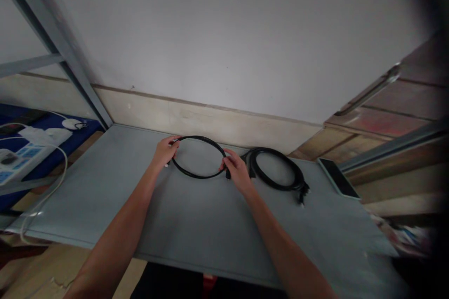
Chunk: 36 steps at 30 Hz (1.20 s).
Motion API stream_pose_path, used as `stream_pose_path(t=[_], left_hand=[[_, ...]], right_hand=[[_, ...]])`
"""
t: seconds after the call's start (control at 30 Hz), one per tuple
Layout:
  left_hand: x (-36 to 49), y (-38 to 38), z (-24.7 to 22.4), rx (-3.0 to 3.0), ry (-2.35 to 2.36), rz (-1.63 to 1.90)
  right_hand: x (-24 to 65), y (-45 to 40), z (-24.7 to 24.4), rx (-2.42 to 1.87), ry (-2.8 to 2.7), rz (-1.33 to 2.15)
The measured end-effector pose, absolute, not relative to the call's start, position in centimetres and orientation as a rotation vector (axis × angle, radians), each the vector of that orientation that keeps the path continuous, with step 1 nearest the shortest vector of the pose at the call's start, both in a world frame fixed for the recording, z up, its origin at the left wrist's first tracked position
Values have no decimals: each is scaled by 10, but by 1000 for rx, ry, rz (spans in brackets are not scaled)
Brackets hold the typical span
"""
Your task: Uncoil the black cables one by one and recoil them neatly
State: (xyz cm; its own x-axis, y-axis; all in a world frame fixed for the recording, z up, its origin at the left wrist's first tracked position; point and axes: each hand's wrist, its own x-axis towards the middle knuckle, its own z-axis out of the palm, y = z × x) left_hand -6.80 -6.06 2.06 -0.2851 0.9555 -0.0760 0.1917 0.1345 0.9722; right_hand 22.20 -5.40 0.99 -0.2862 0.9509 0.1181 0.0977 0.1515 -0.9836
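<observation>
A black cable [198, 177] is looped into a ring above the grey table [196, 224]. My left hand [164, 152] grips the ring's left side, with a small pale connector end showing below the fingers. On the ring's right side my right hand [236, 168] is closed around the cable, and a black plug [228, 174] shows beside its fingers. Just right of that hand lies a second coiled bundle of black cable [277, 186], several connector ends at its lower right.
A phone [338, 178] lies at the table's right end. On the left, a white power strip [24, 156] and a white charging cord [63, 177] sit beyond a metal frame post [84, 84]. A pale wall [217, 46] rises behind the table.
</observation>
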Motion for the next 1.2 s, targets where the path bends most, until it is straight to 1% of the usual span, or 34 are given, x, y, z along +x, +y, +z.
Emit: stream_pose_path(t=[0.1, 0.23, 0.33, 0.4, 0.5, 0.77, 0.97, 1.1, 1.2], left_hand=[[-72, -59, 13, 1339, 1846, 1189], [-77, -58, 10, 1582, 2031, 1147], [-87, -59, 9, 1678, 2203, 1014], [-96, -59, 9, 1669, 2278, 956], [-106, -59, 9, 1624, 2312, 977], [-125, -60, 16, 1559, 2274, 1031], [-135, -67, 24, 1467, 2394, 999], [-130, -67, 23, 1500, 2383, 960], [-130, -65, 20, 1530, 2407, 925]], right_hand=[[216, -55, -2, -1179, -1837, 1019], [200, -64, -10, -1223, -2063, 660], [187, -76, -10, -1237, -2203, 469], [179, -84, -10, -1203, -2321, 443], [166, -94, -11, -1123, -2463, 448], [131, -93, -6, -1347, -2363, 285], [123, -93, -7, -1399, -2340, 299], [134, -91, -4, -1283, -2329, 315], [175, -69, 4, -1205, -2242, 244]])
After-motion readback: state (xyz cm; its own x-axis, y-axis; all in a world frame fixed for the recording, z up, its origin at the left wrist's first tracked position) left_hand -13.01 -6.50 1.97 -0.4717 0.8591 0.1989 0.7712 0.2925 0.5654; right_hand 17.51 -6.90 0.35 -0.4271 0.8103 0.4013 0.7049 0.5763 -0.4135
